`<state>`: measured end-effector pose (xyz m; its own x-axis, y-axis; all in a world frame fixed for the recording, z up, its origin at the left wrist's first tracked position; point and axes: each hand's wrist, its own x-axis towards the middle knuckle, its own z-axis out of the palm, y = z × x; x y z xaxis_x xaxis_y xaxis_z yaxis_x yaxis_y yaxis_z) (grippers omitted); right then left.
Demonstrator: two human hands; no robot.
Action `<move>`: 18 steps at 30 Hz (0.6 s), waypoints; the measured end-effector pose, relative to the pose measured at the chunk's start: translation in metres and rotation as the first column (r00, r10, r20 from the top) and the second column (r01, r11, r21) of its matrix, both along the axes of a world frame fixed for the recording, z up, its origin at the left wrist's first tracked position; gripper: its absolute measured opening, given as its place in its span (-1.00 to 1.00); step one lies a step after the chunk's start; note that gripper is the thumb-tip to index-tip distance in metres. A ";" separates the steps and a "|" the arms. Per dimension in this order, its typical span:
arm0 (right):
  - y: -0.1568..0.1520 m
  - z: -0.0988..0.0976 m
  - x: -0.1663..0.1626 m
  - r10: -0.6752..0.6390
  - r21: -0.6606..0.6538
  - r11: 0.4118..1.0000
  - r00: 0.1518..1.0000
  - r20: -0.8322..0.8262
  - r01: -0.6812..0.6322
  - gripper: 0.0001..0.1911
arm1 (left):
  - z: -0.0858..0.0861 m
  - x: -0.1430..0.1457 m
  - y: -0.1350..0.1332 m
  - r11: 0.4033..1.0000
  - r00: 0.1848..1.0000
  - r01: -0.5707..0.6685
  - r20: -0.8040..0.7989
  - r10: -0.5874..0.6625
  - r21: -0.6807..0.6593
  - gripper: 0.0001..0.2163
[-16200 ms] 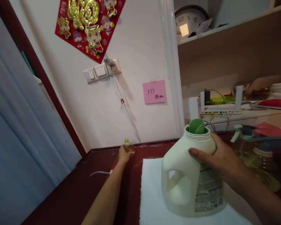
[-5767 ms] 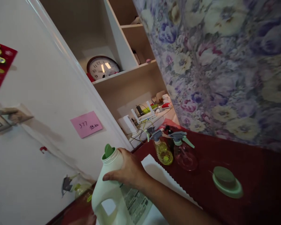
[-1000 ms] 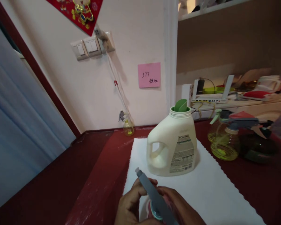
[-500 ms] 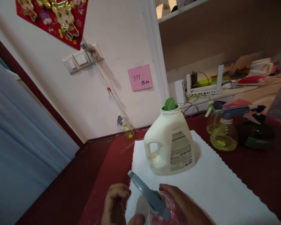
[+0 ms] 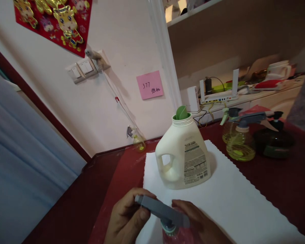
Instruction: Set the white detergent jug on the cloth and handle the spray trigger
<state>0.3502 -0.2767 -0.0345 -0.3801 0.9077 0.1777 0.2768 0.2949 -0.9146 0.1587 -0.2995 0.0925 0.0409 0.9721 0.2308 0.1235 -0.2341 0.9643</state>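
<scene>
You can read "377" on the pink sticky note (image 5: 149, 85) upper centre, "Sök" on the white jug (image 5: 183, 154) mid-frame, smaller print illegible.

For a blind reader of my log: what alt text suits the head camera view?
Two hands, left hand and right hand, grip a pink spray bottle by its grey trigger head over a white mat; behind stands an open cream detergent jug.

Both hands, left hand (image 5: 125, 218) and right hand (image 5: 197, 222), are bare: no gloves, seemingly no rings, no sleeves in view.
</scene>
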 end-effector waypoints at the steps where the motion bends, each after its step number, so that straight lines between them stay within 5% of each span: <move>1: 0.001 0.000 -0.001 0.012 0.010 1.000 1.000 0.007 -0.012 -0.36 | 0.002 0.002 0.000 1.000 1.000 -0.007 0.001 0.007 0.017 -0.78; 9: -0.006 0.020 0.007 -0.004 -0.089 0.996 0.994 -0.112 -0.006 -0.35 | 0.010 0.014 -0.001 0.994 0.996 -0.081 0.043 0.078 0.075 -0.78; 18: -0.002 0.003 0.001 -0.001 0.005 1.000 0.996 -0.085 0.002 -0.28 | 0.000 0.028 -0.001 0.969 0.925 -0.245 0.290 0.247 -0.042 -0.68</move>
<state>0.3517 -0.2786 -0.0314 -0.3622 0.9073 0.2137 0.1988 0.2992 -0.9332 0.1866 -0.3004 0.0929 -0.2677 0.9443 0.1916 -0.1092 -0.2273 0.9677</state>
